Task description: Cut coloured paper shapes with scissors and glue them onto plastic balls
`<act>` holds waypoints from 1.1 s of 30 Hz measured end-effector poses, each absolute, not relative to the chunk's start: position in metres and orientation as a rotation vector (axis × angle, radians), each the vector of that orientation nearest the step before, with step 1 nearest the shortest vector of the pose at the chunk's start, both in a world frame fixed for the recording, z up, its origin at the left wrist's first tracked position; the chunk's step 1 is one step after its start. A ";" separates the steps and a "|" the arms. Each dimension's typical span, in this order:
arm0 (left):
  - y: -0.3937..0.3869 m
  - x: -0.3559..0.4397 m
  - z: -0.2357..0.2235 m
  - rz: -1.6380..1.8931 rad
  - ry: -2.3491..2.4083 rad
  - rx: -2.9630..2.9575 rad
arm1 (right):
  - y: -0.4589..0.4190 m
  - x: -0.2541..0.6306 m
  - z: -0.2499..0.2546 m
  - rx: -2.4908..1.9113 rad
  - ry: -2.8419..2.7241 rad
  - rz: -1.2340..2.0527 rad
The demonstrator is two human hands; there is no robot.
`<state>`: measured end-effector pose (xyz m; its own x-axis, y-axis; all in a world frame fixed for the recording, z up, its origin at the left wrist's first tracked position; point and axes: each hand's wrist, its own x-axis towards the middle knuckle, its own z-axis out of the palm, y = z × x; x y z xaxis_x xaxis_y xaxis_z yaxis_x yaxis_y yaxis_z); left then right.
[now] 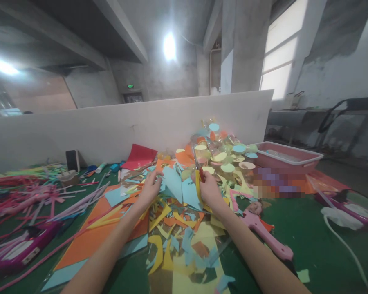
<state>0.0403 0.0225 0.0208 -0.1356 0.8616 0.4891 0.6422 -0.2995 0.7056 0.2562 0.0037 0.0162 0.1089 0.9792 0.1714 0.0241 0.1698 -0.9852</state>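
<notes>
My right hand (212, 190) is closed on a pair of scissors (198, 183) with yellow and red handles, blades pointing up and away from me. My left hand (151, 187) has its fingers curled at the left edge of a light blue sheet of paper (172, 183), apparently pinching it. Another light blue piece (190, 194) lies just left of the scissors. Below and between both hands spreads a heap of paper scraps (174, 222) in yellow, orange and blue. Beyond the right hand is a pile of clear cups or domes topped with coloured paper discs (220, 157).
An orange sheet (86, 232) lies under my left forearm. To the right are a pink glue gun (268, 237), a pink bin (290, 163) and a purple device with a cable (352, 210). Paper strips (27, 196) and a phone (72, 161) are on the left. A white partition (110, 126) stands behind.
</notes>
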 end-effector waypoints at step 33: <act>0.026 0.051 0.003 1.566 1.251 1.147 | 0.003 0.252 0.015 -1.068 -1.213 1.008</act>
<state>0.0511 0.0263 0.0034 -0.2606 0.9516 0.1627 -0.0514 -0.1820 0.9820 0.2519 0.0027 0.0147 0.0895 0.9741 0.2077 -0.0259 0.2108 -0.9772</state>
